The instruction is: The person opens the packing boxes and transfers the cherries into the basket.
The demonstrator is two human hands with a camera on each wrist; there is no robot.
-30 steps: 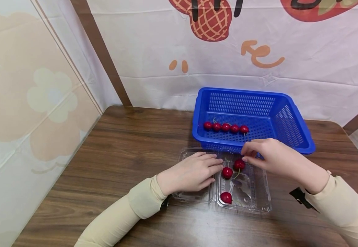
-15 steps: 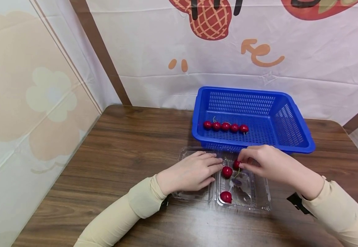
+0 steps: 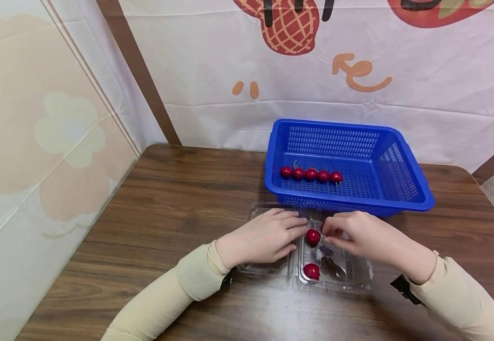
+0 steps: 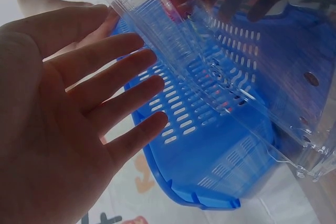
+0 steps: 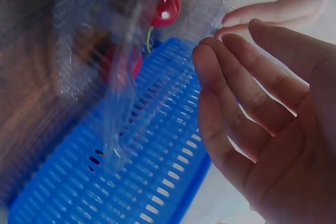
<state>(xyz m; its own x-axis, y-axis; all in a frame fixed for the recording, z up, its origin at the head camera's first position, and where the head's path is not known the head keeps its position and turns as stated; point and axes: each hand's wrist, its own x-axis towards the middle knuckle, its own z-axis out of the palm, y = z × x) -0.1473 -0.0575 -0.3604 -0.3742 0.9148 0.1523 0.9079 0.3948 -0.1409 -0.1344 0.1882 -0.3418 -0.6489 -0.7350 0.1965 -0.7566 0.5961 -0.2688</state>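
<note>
A clear plastic clamshell box [image 3: 359,279] lies unfolded on the table, one half beside the other. My left hand [image 3: 268,237] rests over its left half with fingers straight and spread. Over the right half, near its back, is my right hand [image 3: 370,237], thumb and fingers loosely bent. The right wrist view shows the same right hand [image 5: 262,114] with nothing between its fingers. One red cherry [image 3: 313,237] lies left of these fingertips, another cherry [image 3: 311,271] at the box's front left. A third cherry [image 5: 121,64] is mostly hidden by the right hand in the head view.
Behind the box stands a blue perforated basket [image 3: 419,189] with a row of several cherries [image 3: 310,174] inside. The brown wooden table [image 3: 178,203] ends at a printed cloth backdrop [image 3: 212,61].
My right hand first reaches left to the back cherry, then comes slightly nearer and now covers most of it. The left hand stays in place.
</note>
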